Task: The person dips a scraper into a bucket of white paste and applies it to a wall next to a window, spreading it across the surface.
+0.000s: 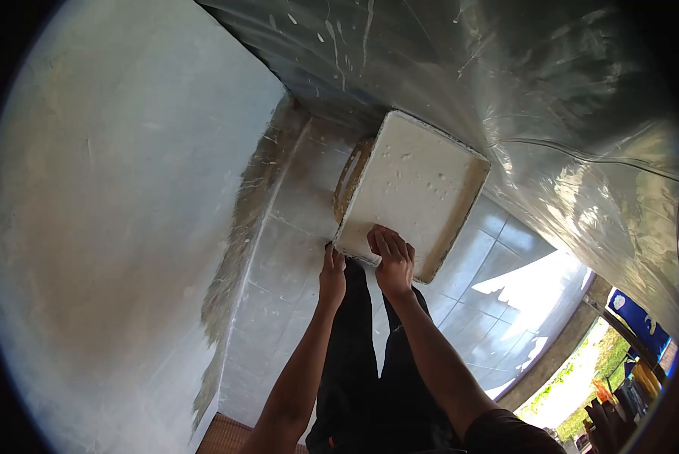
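A large rectangular tray (438, 170) holds a smooth layer of white, paint-like liquid with small bubbles on top. My right hand (395, 261) reaches over its near edge, fingers curled round a small reddish-brown piece (381, 231) right at the liquid. Beside the tray's near left corner is my left hand (333, 274), its fingers closed. A dark tip (329, 247) shows above them; I cannot tell what that hand grips.
A brown round-sided container (348, 178) stands partly behind the tray. Left rises a pale wall (135, 181) with a rough grey strip along its foot. Clear plastic sheeting (536, 83) hangs at upper right. Grey tiles (286, 227) cover the floor, sunlit at right near an opening outdoors.
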A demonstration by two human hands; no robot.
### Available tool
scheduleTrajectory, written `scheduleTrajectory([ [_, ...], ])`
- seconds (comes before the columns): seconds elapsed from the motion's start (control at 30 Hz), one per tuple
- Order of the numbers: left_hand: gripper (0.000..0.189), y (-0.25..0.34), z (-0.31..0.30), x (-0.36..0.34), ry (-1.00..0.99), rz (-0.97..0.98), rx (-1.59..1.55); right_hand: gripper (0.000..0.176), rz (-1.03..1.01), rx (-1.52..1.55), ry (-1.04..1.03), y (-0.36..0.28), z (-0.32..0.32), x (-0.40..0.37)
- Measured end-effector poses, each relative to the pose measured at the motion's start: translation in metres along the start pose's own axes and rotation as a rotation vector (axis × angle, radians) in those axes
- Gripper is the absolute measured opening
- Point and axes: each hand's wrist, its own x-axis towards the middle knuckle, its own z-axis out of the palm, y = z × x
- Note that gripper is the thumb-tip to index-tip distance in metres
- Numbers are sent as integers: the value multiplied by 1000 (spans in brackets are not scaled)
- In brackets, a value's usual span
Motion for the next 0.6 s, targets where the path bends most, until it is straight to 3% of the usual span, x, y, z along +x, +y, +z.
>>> scheduleTrajectory([
  [0.13, 63, 12, -3, -1, -118, -68, -48, 58, 12, -91, 14, -11, 10, -17],
  [0.27, 70, 14, -1, 1, -125, -143, -174, 57, 84, -11, -42, -12, -5, -2],
  [0.37, 70, 15, 0, -3, -123, -147, -192, 58, 72, -25, 46, -9, -2, 14],
  [0.53, 71, 26, 0, -3, -119, -201, -200, 57, 30, -106, 48, -17, 10, -13],
  [0.6, 73, 28, -1, -2, -133, -190, -171, 57, 134, 5, -80, -16, 4, -13],
])
